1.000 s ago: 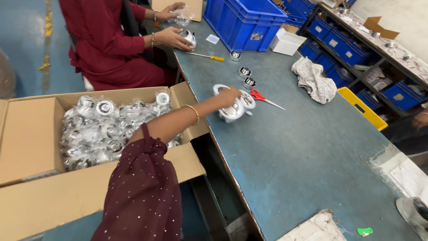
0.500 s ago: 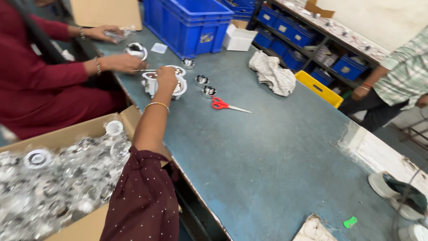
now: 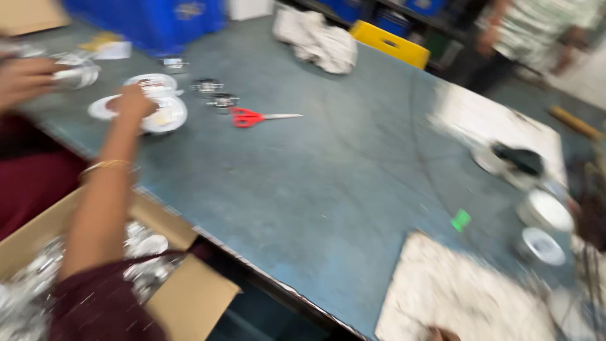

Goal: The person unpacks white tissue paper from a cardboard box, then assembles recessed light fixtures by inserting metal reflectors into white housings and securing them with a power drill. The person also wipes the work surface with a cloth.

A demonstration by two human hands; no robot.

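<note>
While frame blurs: left hand (image 3: 134,101) far left on bench (image 3: 328,189), fingers curled down onto white round light fittings (image 3: 165,113), touching; grip extent unclear. Fittings just right of fingers. Red-handled scissors (image 3: 252,117) near, further right. Right hand unseen.

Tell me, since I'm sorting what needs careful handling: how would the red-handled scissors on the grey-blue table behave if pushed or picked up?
The red-handled scissors lie flat and closed on the grey-blue table, so they would probably slide, not roll. The metal blades look rigid, so likely no flopping. They seem slim, probably light, though the pointed tip calls for care.
</note>
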